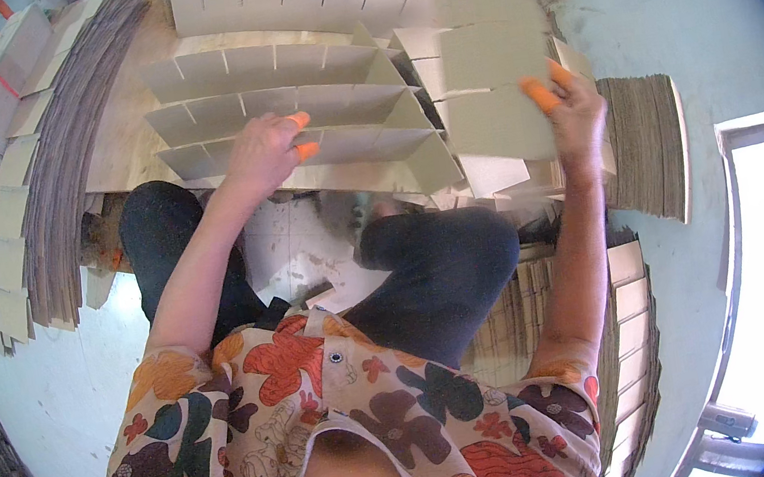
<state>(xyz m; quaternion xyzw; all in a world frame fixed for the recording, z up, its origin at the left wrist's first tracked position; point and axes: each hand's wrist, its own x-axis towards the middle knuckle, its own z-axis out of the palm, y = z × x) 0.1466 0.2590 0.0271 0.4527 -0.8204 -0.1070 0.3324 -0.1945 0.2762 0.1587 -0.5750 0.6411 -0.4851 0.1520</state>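
The right hand (575, 119), orange finger cots on, grips a slotted cardboard divider strip (491, 77) held upright at the right end of the half-built cardboard grid (287, 120). The left hand (264, 152) rests, fingers curled, on the grid's near strips, clasping nothing that can be told apart.

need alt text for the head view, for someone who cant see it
Seen from above, a seated person's left hand rests on a row of slotted grey cardboard dividers while the right hand, with orange fingertip covers, holds up a cardboard strip. Stacks of cardboard surround them.
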